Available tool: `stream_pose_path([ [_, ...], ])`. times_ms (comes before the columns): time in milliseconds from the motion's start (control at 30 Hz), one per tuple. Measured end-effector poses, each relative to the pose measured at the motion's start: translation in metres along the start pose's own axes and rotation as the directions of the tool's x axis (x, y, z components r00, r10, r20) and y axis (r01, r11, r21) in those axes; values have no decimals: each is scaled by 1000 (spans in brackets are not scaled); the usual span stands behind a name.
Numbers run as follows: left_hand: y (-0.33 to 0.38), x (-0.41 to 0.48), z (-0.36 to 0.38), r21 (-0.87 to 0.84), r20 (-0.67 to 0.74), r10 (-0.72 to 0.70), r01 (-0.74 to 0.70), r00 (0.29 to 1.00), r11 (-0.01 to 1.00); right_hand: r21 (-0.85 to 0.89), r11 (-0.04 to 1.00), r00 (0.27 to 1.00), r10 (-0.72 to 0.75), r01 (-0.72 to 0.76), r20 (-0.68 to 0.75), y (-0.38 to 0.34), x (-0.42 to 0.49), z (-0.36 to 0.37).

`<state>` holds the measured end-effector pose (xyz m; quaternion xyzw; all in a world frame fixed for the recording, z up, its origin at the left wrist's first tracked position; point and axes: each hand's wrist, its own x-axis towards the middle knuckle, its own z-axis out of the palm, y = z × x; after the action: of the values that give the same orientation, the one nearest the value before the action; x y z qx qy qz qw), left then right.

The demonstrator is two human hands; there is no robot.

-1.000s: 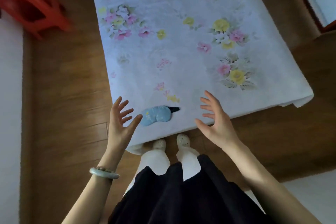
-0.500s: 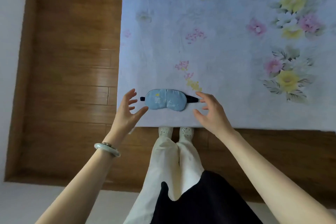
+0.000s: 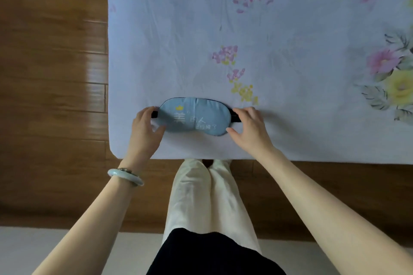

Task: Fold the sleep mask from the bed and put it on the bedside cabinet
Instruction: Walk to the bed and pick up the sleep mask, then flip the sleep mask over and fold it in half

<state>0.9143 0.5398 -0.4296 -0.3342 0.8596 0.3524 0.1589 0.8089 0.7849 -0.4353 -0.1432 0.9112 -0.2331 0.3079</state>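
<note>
Head view: sleep mask (image 3: 194,116) lies flat, print up, near bed (image 3: 290,29) front edge. Our left hand (image 3: 144,131) touches its left end by black strap (image 3: 154,115), fingers loosely curled, not yet pinched; our right hand (image 3: 249,127) likewise at right end. We judge step: taking hold. Next: bring ends together; cabinet not in view

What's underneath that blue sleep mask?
The sleep mask lies flat on the floral bed sheet, near its front edge. A black strap shows at each end. The left hand and right hand cover the ends; anything beneath the mask is hidden.
</note>
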Motion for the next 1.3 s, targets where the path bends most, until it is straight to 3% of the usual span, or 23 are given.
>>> stream_pose_path([
  [300, 1, 8, -1, 41, -43, -56, 58, 997, 997, 89, 983, 987, 158, -160, 20, -6, 25, 5],
  [533, 9, 8, -7, 203, -101, 110, -88, 989, 975, 67, 992, 994, 112, -111, -10, 11, 24, -11],
  [700, 26, -2, 6, 191, -108, 115, -93, 988, 977, 80, 994, 996, 69, -74, 56, 18, 24, -6],
  [800, 43, -24, 25, 177, 37, 286, -288, 957, 941, 149, 982, 992, 104, -115, 76, 18, 23, -2],
  [900, 61, -48, 47, 136, 210, 401, -433, 892, 891, 326, 913, 969, 222, -247, 110, 11, 17, -4],
  [1000, 78, -63, 63, 94, 257, 466, -502, 847, 860, 457, 851, 966, 237, -259, 108, -4, 6, -13],
  [1100, 96, -73, 64, 12, 183, 419, -428, 889, 904, 553, 807, 978, 192, -208, 88, -31, -9, -28],
  [1300, 118, -81, 39, -102, -236, 274, -304, 932, 947, 676, 732, 996, 68, -86, 53, -82, -37, -58],
])
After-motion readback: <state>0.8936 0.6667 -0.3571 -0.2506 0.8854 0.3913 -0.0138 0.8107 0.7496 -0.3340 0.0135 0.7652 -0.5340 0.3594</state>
